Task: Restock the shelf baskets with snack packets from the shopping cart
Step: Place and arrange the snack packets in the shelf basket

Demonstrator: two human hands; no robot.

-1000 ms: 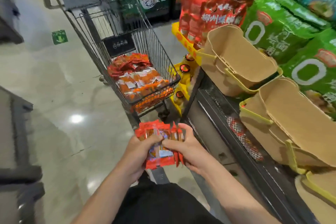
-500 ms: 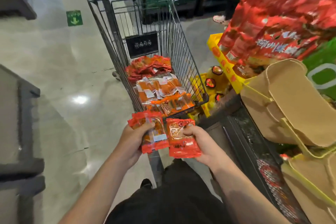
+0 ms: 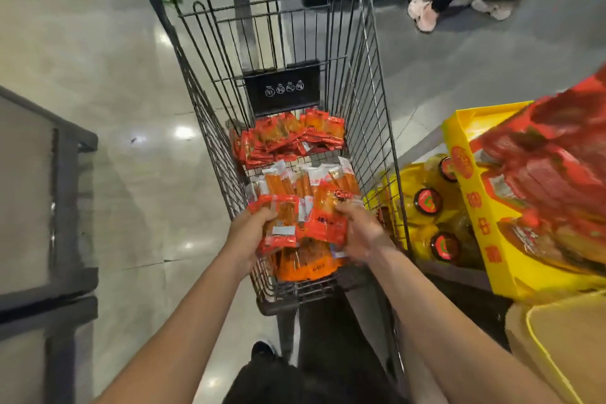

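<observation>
The wire shopping cart [image 3: 367, 82] stands straight ahead of the person, its basket holding three loose groups of snack packets: a heap of small red packets [image 3: 288, 138] at the far end under the black warning plate [image 3: 282, 88], a middle band of clear-topped orange stick packets [image 3: 305, 180], and more orange packets [image 3: 305, 264] against the near wall. They are too jumbled to count one by one. Both hands are down inside the near end of the cart. The left hand [image 3: 249, 233] has its fingers curled round a red packet [image 3: 278, 226] with a white label, and the right hand [image 3: 359, 231] grips a second red packet [image 3: 324, 223], the two packets touching edge to edge just above the pile. To the right of the cart, pressed close to its wire side, sit yellow oil bottles [image 3: 426, 203] with three dark caps in sight, and beside them a yellow display tray [image 3: 482, 207] stacked with large red bags [image 3: 551, 174]. A tan shelf basket [image 3: 564, 348] with a yellow rim shows at the lower right corner; its inside cannot be seen. The left of the cart is open polished floor [image 3: 114, 75], bounded by a dark shelf frame [image 3: 65, 207] at the far left. Another person's two light shoes [image 3: 423, 13] stand beyond the cart's far right corner.
</observation>
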